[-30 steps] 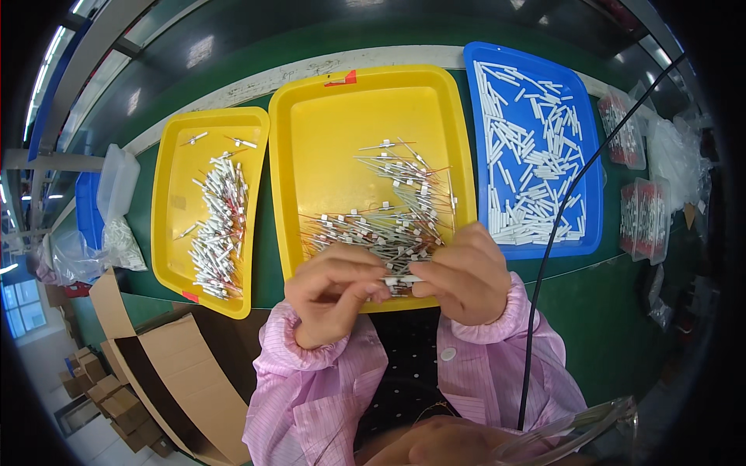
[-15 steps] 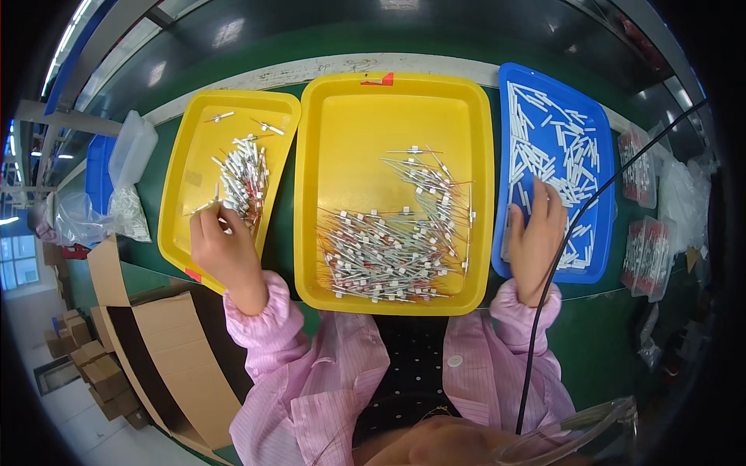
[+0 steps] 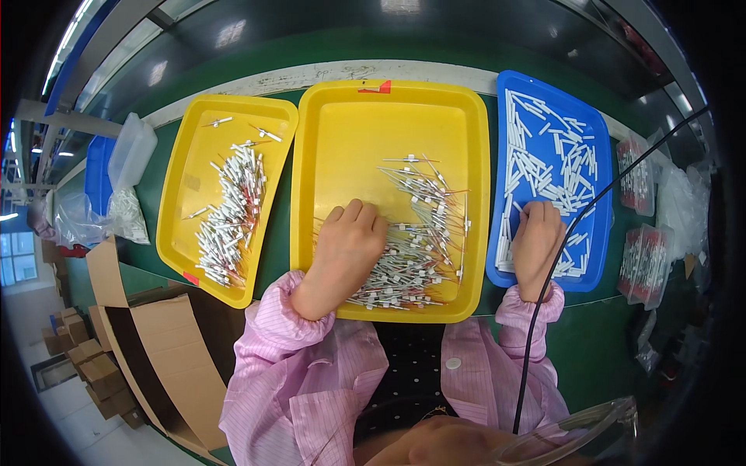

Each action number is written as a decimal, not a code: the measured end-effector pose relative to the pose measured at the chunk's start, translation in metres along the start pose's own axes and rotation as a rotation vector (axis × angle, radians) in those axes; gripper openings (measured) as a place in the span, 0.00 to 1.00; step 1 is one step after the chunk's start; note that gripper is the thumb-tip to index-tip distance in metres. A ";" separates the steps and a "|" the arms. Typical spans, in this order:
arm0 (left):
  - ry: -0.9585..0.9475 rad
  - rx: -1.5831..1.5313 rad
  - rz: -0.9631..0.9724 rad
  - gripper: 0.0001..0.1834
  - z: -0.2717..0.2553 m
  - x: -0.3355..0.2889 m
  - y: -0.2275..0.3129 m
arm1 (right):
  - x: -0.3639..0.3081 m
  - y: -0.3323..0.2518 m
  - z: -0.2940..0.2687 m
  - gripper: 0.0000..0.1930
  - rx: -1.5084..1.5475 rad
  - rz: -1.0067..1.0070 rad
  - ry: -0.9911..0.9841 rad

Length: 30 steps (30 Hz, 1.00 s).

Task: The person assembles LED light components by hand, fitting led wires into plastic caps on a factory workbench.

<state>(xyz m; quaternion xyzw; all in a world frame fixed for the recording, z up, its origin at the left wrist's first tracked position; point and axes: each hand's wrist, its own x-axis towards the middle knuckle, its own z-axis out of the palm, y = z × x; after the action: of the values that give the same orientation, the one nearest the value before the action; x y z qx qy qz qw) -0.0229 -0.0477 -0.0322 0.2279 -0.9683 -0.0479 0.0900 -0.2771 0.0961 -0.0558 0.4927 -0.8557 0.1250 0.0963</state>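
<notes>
My left hand (image 3: 348, 247) rests over the middle yellow tray (image 3: 308, 155), fingers curled down at the edge of a pile of thin wired parts with small white blocks (image 3: 412, 260). Its fingertips are hidden behind the hand. In the near left part of the blue tray (image 3: 519, 81), my right hand (image 3: 538, 245) has its fingers bent together among short white tubes (image 3: 571, 175). Whatever lies between those fingers cannot be made out. The left yellow tray (image 3: 175, 182) contains a heap of wired parts with white tubes (image 3: 233, 206), neither hand touching it.
A black cable (image 3: 575, 225) crosses in front of my right hand and the blue tray. Clear boxes of parts (image 3: 646, 264) stand at the right. Plastic bags and a clear bin (image 3: 134, 151) are at the far left, above an open cardboard box (image 3: 175, 342).
My left hand has left the left tray, moving right to the pile in the middle tray. My right hand's fingers, extended before, are now drawn together nearer the tray's front.
</notes>
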 end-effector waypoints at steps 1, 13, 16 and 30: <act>-0.055 0.014 0.013 0.08 -0.001 0.000 0.000 | 0.000 0.000 -0.001 0.04 0.033 -0.012 0.069; 0.405 -0.654 -0.138 0.14 -0.026 -0.006 0.007 | -0.016 -0.051 -0.024 0.08 1.204 0.100 -0.011; 0.485 -0.823 -0.038 0.14 -0.032 -0.015 0.008 | -0.018 -0.070 -0.030 0.09 1.525 0.084 -0.148; 0.420 -1.016 -0.049 0.12 -0.047 -0.031 0.026 | -0.022 -0.077 -0.038 0.06 2.037 0.030 -0.512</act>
<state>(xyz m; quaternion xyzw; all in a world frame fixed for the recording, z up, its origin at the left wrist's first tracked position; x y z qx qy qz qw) 0.0024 -0.0130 0.0122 0.1831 -0.7789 -0.4649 0.3789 -0.1974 0.0889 -0.0170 0.3420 -0.3466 0.6792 -0.5491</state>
